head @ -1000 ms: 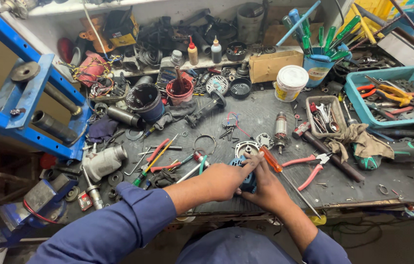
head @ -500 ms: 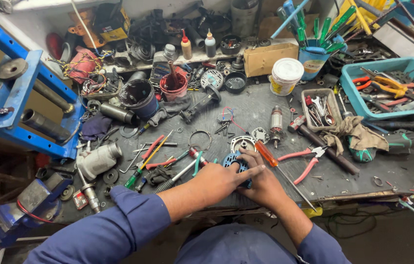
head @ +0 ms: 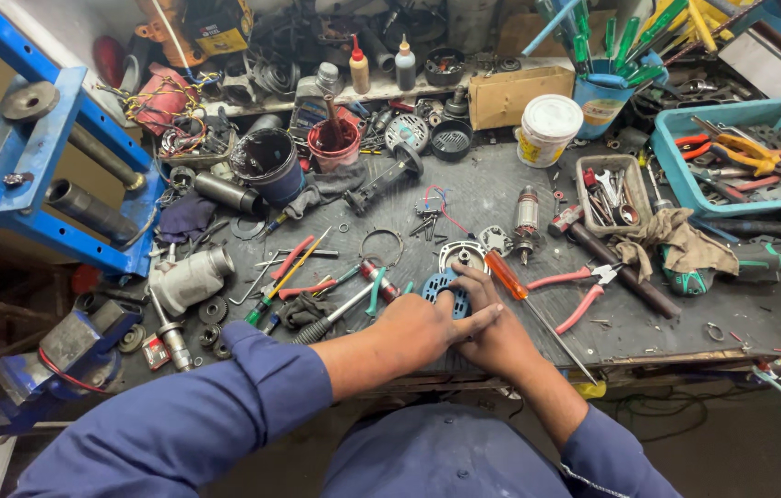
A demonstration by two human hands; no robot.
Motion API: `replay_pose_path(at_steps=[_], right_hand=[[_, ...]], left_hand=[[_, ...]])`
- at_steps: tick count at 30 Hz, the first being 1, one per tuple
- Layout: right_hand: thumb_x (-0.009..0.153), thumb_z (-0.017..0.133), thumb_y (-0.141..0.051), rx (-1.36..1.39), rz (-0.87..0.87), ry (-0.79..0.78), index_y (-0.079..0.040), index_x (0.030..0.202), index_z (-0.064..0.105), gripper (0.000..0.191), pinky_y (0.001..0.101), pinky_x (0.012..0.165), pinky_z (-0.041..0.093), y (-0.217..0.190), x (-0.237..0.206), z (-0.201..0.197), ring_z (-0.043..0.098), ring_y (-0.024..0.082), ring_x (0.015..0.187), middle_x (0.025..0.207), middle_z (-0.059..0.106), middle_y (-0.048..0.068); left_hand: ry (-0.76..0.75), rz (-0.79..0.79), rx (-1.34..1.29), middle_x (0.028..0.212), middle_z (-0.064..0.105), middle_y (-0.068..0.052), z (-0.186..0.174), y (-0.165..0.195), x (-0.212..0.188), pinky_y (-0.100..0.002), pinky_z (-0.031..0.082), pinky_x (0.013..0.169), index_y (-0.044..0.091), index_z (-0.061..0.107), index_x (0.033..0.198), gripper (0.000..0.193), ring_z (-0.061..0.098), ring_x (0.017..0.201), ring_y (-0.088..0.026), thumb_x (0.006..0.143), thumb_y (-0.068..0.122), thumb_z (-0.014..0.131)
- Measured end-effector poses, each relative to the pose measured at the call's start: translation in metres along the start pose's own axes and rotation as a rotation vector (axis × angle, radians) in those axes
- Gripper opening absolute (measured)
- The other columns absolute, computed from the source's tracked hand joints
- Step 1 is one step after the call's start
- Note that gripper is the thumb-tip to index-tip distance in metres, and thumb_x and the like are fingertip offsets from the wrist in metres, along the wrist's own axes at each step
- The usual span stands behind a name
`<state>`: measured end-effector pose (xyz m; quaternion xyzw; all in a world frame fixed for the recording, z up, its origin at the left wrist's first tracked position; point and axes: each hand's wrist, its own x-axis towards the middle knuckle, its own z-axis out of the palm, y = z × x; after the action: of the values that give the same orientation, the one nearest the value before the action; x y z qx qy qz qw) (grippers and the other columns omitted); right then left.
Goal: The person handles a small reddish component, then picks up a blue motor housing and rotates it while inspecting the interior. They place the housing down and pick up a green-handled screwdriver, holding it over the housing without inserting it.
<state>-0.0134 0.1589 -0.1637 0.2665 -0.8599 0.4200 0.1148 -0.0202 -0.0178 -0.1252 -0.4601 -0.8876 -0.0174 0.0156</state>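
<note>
My left hand (head: pixel 423 329) and my right hand (head: pixel 494 332) meet at the front edge of a dark, cluttered workbench (head: pixel 667 323). Both press on a small round blue plastic part (head: pixel 439 287) that lies flat on the bench; the fingers cover much of it. My left index finger points right, across my right hand. An orange-handled screwdriver (head: pixel 507 276) lies just right of my right fingers. A round metal housing (head: pixel 461 253) sits just beyond the blue part. Both arms wear blue sleeves.
Pink-handled pliers (head: pixel 575 288), a motor armature (head: pixel 526 211), a white tub (head: pixel 545 129), a small tray of spanners (head: pixel 612 191) and a teal bin of tools (head: pixel 732 148) sit right. A blue press frame (head: pixel 40 175) and vise (head: pixel 30 369) stand left. Several screwdrivers (head: pixel 289 272) lie centre-left.
My hands have stayed on the blue part at the bench's front edge, and my left index finger now stretches across my right hand. The view has dipped slightly.
</note>
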Motion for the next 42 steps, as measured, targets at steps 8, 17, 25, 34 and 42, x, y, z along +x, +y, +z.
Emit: replay_pose_path(at_steps=[8,17,25,34,42], right_hand=[[0.059,0.086,-0.008,0.021,-0.07,0.048,-0.005,0.135,0.041,0.088,0.045,0.115,0.039,-0.006,0.01,-0.002,0.045,0.039,0.14,0.149,0.046,0.014],[0.062,0.088,-0.012,0.021,0.003,0.03,-0.006,0.138,0.041,0.09,0.0458,0.112,0.043,-0.006,0.01,-0.003,0.049,0.038,0.137,0.149,0.048,0.014],[0.061,0.091,-0.009,0.052,-0.007,-0.033,-0.01,0.134,0.046,0.085,0.047,0.11,0.044,0.002,-0.004,-0.001,0.044,0.04,0.142,0.159,0.039,0.018],[0.061,0.092,-0.012,0.148,-0.008,-0.016,-0.009,0.139,0.041,0.093,0.0462,0.114,0.042,0.017,0.003,0.006,0.046,0.039,0.142,0.155,0.043,0.016],[0.06,0.093,-0.016,0.024,0.117,-0.048,-0.01,0.142,0.041,0.097,0.0456,0.109,0.044,0.02,-0.003,0.007,0.049,0.038,0.137,0.151,0.047,0.017]], left_hand=[[-0.113,-0.05,-0.077,0.094,0.067,-0.02,-0.011,-0.005,0.012,-0.049,0.054,0.047,0.035,0.026,0.161,0.074,0.069,0.061,-0.035,0.096,0.022,0.058],[-0.071,-0.02,-0.055,0.087,0.069,-0.016,-0.009,-0.003,0.025,-0.048,0.054,0.047,0.031,0.016,0.161,0.097,0.069,0.062,-0.033,0.079,0.018,0.066],[0.004,0.046,-0.089,0.09,0.067,-0.016,-0.006,-0.01,0.003,-0.046,0.051,0.042,0.033,0.016,0.162,0.083,0.067,0.055,-0.031,0.094,0.028,0.063],[-0.064,0.014,-0.004,0.083,0.069,-0.01,-0.015,-0.019,0.002,-0.046,0.051,0.047,0.036,0.014,0.164,0.087,0.067,0.058,-0.031,0.095,0.032,0.066],[-0.029,-0.079,-0.101,0.089,0.07,-0.012,-0.024,-0.015,0.002,-0.048,0.052,0.051,0.018,0.021,0.16,0.1,0.07,0.064,-0.033,0.08,0.035,0.079]])
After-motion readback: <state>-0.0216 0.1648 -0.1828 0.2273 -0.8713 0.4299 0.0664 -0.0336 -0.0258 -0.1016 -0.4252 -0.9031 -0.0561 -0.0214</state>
